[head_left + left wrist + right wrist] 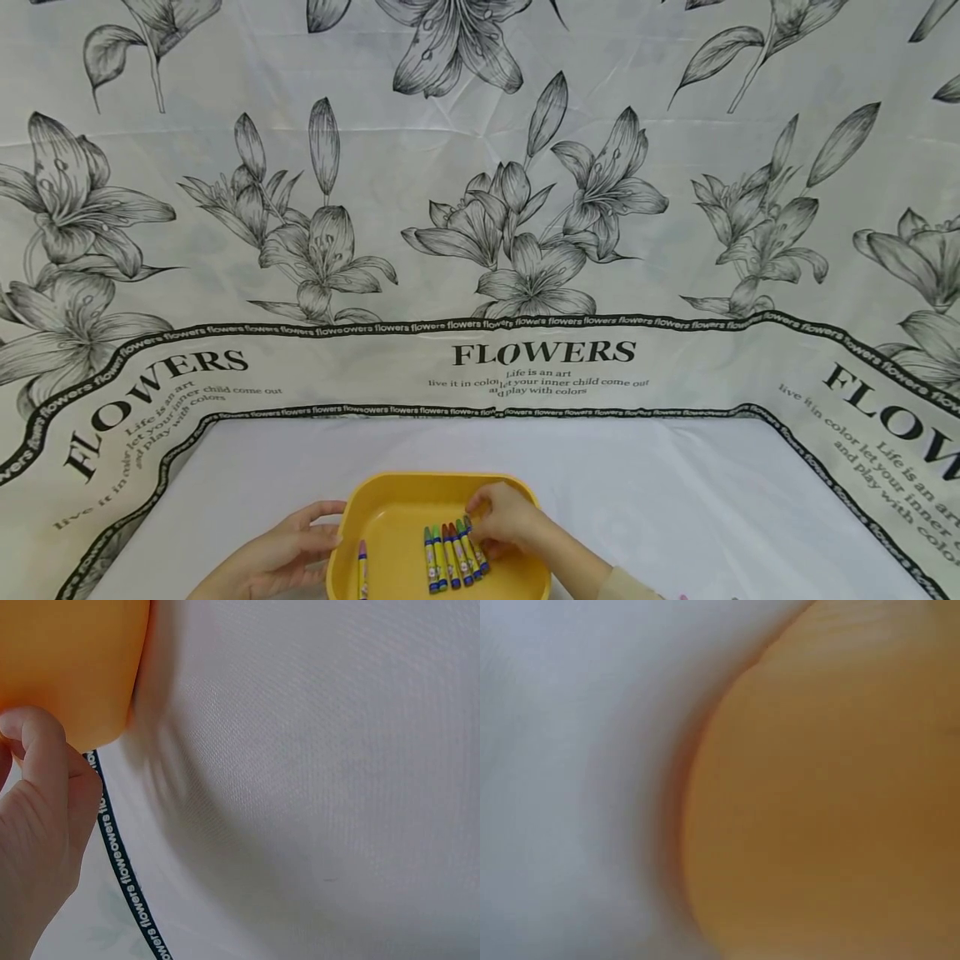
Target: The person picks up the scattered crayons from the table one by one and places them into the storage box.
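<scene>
A yellow plastic tray (397, 492) with rounded corners stands at the front of the table in the head view. At its left wall is my left hand (281, 554), its fingers loosely bent against the outside; the left wrist view shows this hand (45, 787) at the tray's outer wall (75, 667). Inside lie several crayons (450, 558) side by side, in yellow and blue wrappers with green, red and brown tips. My right hand (510, 521) reaches over the right rim and pinches the rightmost crayon (468, 525), partly hidden by the fingers. A single pink-tipped crayon (363, 571) lies apart at the left.
White cloth (637, 492) covers the table. Behind and at both sides hangs a floral cloth (360, 375) with black borders and printed lettering. Small pink and grey tips (682, 597) show at the bottom edge, right of the tray. The right wrist view is blurred, filled by the tray (817, 787).
</scene>
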Demonstrator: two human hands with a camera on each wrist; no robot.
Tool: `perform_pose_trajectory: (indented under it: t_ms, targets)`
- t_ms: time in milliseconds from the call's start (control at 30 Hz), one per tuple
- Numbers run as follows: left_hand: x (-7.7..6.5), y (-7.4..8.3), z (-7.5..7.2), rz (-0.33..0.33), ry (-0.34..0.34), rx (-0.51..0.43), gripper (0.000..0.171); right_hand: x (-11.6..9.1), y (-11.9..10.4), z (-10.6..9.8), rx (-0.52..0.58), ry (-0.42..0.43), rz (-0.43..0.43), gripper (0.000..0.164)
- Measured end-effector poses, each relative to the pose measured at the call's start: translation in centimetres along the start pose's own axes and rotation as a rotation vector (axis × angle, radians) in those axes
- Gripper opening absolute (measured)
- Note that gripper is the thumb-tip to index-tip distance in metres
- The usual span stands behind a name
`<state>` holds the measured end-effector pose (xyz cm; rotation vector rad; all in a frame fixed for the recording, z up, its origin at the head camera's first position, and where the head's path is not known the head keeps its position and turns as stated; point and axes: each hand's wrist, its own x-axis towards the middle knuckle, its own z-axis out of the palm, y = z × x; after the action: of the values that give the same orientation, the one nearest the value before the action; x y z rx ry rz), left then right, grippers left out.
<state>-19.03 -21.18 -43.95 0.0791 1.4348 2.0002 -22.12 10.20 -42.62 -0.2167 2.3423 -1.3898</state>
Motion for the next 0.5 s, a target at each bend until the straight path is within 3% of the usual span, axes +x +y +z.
perform_pose_trajectory:
  t_ms: [133, 333, 500]
  targets:
    - [0.0, -0.1, 0.0, 0.001, -0.003, -0.004, 0.043, -0.5, -0.7, -1.1, 0.038, -0.026, -0.039, 0.025]
    - [0.1, -0.2, -0.1, -0.002, 0.008, 0.005, 0.046, -1.5, -1.5, -4.4, 0.105, -0.075, -0.048, 0.031]
    - [0.1, -0.2, -0.1, -0.005, 0.024, 0.003, 0.048, -2.5, -0.4, -7.2, 0.147, -0.068, -0.019, 0.036]
